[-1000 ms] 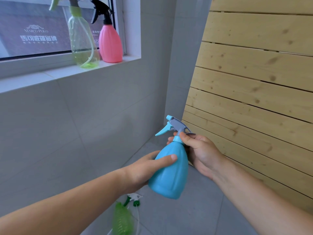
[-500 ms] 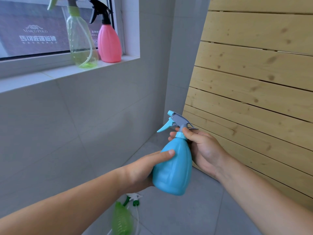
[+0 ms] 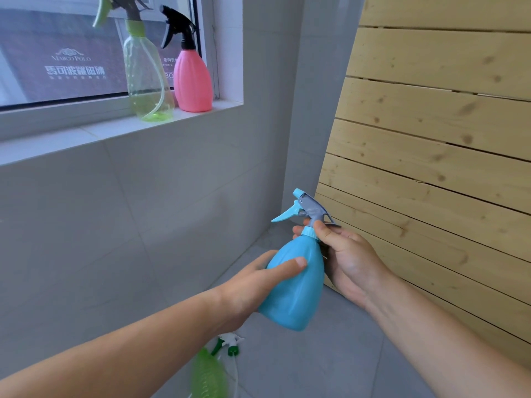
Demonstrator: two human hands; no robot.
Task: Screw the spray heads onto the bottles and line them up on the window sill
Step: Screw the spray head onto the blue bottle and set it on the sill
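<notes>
A blue spray bottle is held in mid-air, tilted slightly right. My left hand wraps its body from the left. My right hand pinches the light-blue collar under the grey and blue spray head, which sits on the neck. On the white window sill stand a clear green bottle and a pink bottle, both with spray heads on. On the floor lie a green bottle and a separate white and green spray head.
A slatted pine panel leans against the wall on the right. Grey tiled wall runs below the sill, and grey floor tiles lie underfoot. The window glass shows a signboard outside.
The blue bottle has risen a little and tipped more upright between my hands. My right fingers have shifted around the collar of the spray head.
</notes>
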